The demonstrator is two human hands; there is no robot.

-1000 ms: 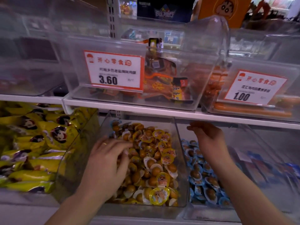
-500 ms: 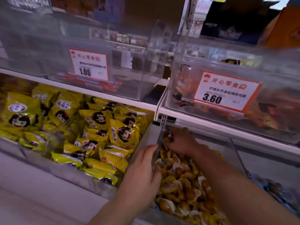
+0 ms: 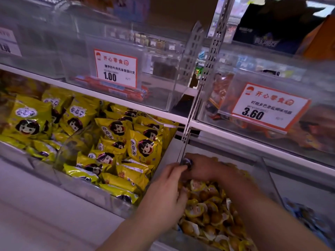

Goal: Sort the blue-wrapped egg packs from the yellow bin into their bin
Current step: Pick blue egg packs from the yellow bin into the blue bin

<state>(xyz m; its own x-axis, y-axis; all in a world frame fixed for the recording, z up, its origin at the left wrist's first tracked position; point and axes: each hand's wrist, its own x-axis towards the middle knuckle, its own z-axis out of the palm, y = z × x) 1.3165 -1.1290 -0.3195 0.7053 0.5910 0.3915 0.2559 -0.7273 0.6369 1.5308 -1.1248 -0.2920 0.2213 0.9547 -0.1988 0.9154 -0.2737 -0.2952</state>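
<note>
Reaching across the yellow-wrapped egg packs [image 3: 208,211], the person's right hand [image 3: 203,168] sits at the far left corner of the clear bin [image 3: 268,171], fingers curled round a small dark, bluish-rimmed pack [image 3: 187,162] that looks like one of the blue-wrapped egg packs, though blur keeps the wrapper from being read. The left hand [image 3: 165,192] lies just in front of it, knuckles up, fingertips bent down into the pile beside that pack; whether it holds anything cannot be told. The two hands touch or nearly touch at the pack. More blue-wrapped packs [image 3: 308,220] show in the neighbouring bin at the lower right edge. Left of the egg bin, yellow snack bags [image 3: 116,142] printed with a cartoon face fill another bin. On the shelf above stand clear bins with price tags reading 1.00 [image 3: 116,68] and 3.60 [image 3: 268,107].
</note>
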